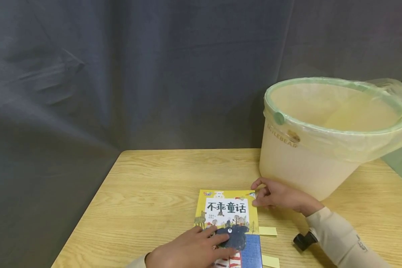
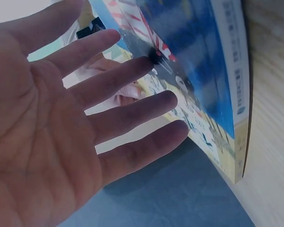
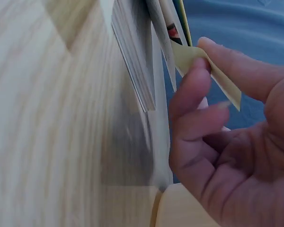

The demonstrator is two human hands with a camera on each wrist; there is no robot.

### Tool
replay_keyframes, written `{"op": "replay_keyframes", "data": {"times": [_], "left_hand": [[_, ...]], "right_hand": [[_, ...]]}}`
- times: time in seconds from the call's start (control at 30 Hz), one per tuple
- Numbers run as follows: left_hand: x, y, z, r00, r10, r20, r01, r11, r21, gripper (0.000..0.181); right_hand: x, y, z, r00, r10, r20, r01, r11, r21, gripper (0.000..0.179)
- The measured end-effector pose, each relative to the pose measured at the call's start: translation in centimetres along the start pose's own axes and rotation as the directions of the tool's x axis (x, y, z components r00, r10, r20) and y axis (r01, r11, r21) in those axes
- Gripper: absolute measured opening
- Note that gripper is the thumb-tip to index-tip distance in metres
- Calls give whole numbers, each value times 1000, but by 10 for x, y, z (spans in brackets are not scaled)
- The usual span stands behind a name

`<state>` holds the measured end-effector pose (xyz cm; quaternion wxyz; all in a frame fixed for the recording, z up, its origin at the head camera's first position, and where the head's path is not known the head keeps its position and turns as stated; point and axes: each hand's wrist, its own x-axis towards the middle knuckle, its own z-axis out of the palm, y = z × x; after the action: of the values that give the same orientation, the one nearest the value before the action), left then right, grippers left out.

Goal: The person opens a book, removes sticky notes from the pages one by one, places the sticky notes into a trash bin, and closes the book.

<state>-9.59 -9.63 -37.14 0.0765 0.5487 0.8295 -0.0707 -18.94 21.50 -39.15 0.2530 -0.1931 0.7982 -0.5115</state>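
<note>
A picture book (image 1: 251, 249) with a yellow and blue cover lies closed or nearly closed on the wooden table. My left hand (image 1: 189, 247) is over the lower left of its cover, fingers spread and straight; the left wrist view shows the open palm (image 2: 47, 127) beside the book. At the book's upper right edge, my right hand (image 1: 281, 195) pinches a pale yellow sticky note (image 3: 228, 87) between thumb and forefinger. Close up, several pages (image 3: 132, 61) stand a little apart near that note. Two more yellow sticky notes (image 1: 268, 231) stick out farther down the right edge.
A large cream bucket (image 1: 298, 163) with a green rim and a thin plastic liner stands at the back right, just behind my right hand. A dark grey curtain (image 1: 187, 74) hangs behind the table (image 1: 137, 186). A black device (image 1: 305, 241) sits at my right wrist.
</note>
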Motion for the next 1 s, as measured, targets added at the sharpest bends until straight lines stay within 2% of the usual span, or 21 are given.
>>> {"op": "replay_keyframes", "data": {"times": [0.1,0.2,0.4,0.5,0.57,0.63,0.7,0.8,0.87,0.93,1.0], "left_hand": [[-2,1,-2,999,-43,3,42,999,27,48],[-5,1,-4,996,-90,-20,91,993,74,49],[-15,-5,-10,983,-179,-40,182,980,76,51],[-17,-12,-13,970,-238,-48,240,969,57,50],[-18,-18,-15,952,-301,-47,302,953,19,50],[-16,-25,-15,926,-374,-58,371,927,-53,52],[-14,-32,-14,894,-442,-80,423,889,-178,52],[-9,-40,-10,842,-528,-109,451,801,-395,51],[-6,-44,-7,816,-566,-118,438,739,-512,50],[-3,-45,-5,798,-592,-116,426,690,-585,50],[-1,-45,-2,793,-600,-103,411,653,-636,49]], "right_hand": [[0,0,0,1000,16,5,-16,1000,-22,47],[-1,0,1,999,37,8,-36,997,-64,50],[-3,4,0,999,29,23,-25,990,-136,48],[-3,5,-1,1000,15,27,-11,990,-140,43],[-2,6,-2,1000,12,29,-8,991,-131,41],[-1,6,-3,999,12,38,-7,994,-107,38],[-1,7,-5,999,8,53,-5,997,-73,36],[-2,8,-7,997,-12,82,13,1000,-17,33],[-3,9,-7,995,-42,93,43,999,-3,30],[-4,8,-7,994,-61,92,62,998,-6,28],[-5,6,-6,994,-72,84,74,997,-23,27]]}}
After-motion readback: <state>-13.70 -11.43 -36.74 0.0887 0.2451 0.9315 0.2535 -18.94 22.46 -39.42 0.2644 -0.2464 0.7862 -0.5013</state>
